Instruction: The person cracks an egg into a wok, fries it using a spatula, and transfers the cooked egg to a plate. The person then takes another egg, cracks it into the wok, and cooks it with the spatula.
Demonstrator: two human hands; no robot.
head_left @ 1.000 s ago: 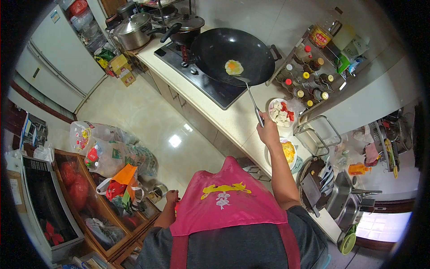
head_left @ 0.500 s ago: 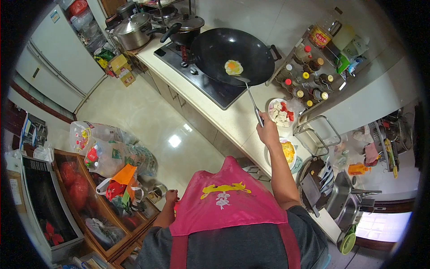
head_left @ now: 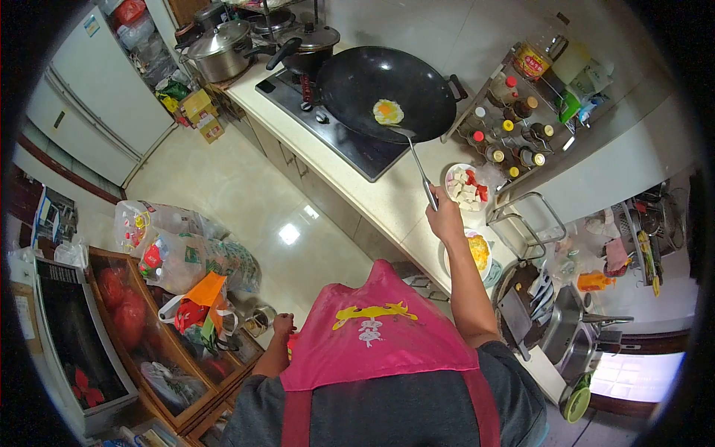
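My right hand (head_left: 445, 216) is closed around the handle of a metal spatula (head_left: 419, 165). The spatula's blade rests inside the near edge of a big black wok (head_left: 350, 82), just beside a fried egg (head_left: 388, 112). The wok sits on the stove (head_left: 361, 154). Close to my right hand is a plate (head_left: 449, 177) of white cubes and red pieces. Partly behind my forearm, another plate (head_left: 488, 270) holds cooked egg (head_left: 477, 249). My left hand (head_left: 284, 325) hangs low by my side, fingers curled; whether anything is in it cannot be made out.
A rack of sauce bottles (head_left: 514, 138) stands right of the wok. Left of it are a lidded pot (head_left: 309, 45) and a steel pressure cooker (head_left: 220, 52). A cleaver (head_left: 514, 316) lies near the sink (head_left: 564, 328). Plastic bags (head_left: 194, 253) and a wooden cabinet (head_left: 160, 335) are at left.
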